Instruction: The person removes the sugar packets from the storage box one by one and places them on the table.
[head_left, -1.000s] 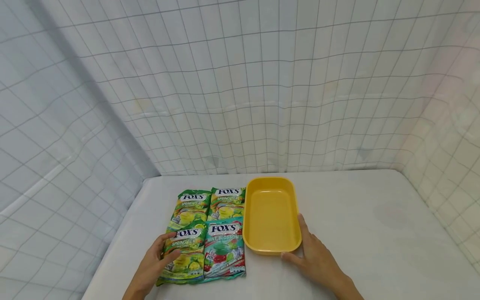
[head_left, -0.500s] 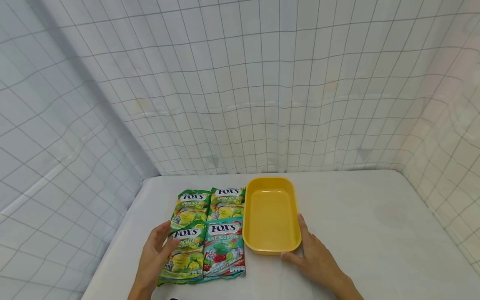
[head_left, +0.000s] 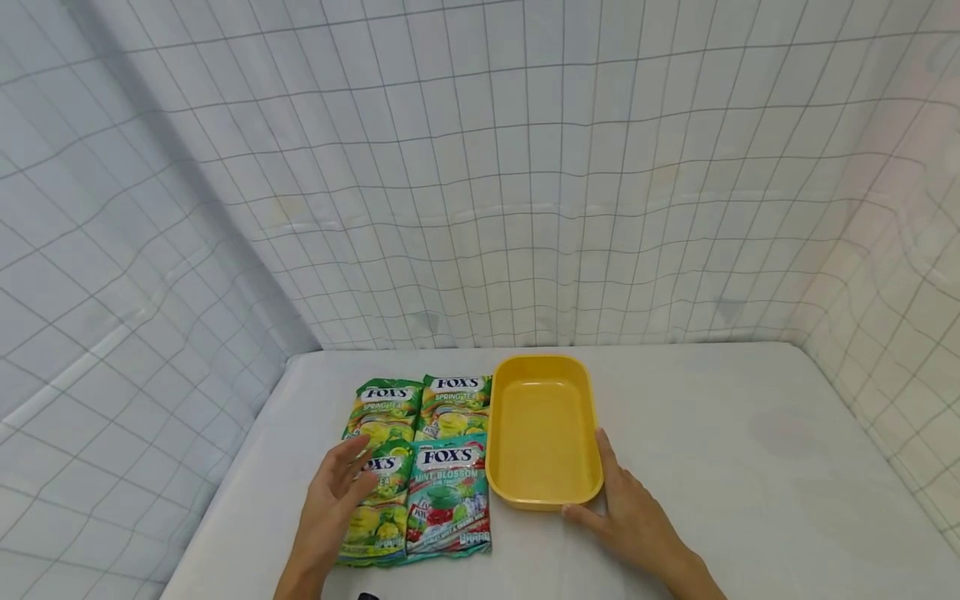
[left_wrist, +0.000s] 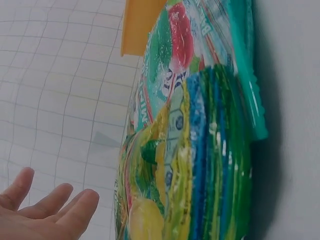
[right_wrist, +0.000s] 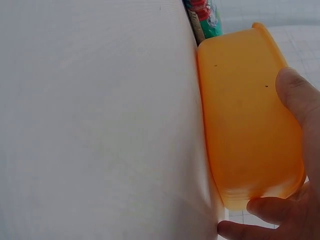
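Four candy bags lie in a two-by-two block left of a yellow tray (head_left: 543, 364). My left hand (head_left: 339, 493) hovers with straight fingers over the front-left green Spring Tea bag (head_left: 375, 521); in the left wrist view its fingers (left_wrist: 52, 209) stand apart from that bag (left_wrist: 200, 175). Beside it lies the teal Mint Blossom bag (head_left: 448, 500). Two more green bags (head_left: 384, 408) (head_left: 453, 404) lie behind. My right hand (head_left: 622, 510) rests on the table against the tray's near right corner, fingers (right_wrist: 299, 102) along the tray's side (right_wrist: 245, 125), thumb at its front.
A white table (head_left: 750, 467) carries everything and runs bare to the right of the tray. White gridded cloth walls (head_left: 480, 208) close it in at the back, left and right. The table's left edge is near the bags.
My left hand has lifted off the front-left bag's edge and moved right and forward over it, fingers straightening. The right hand and the tray have stayed put.
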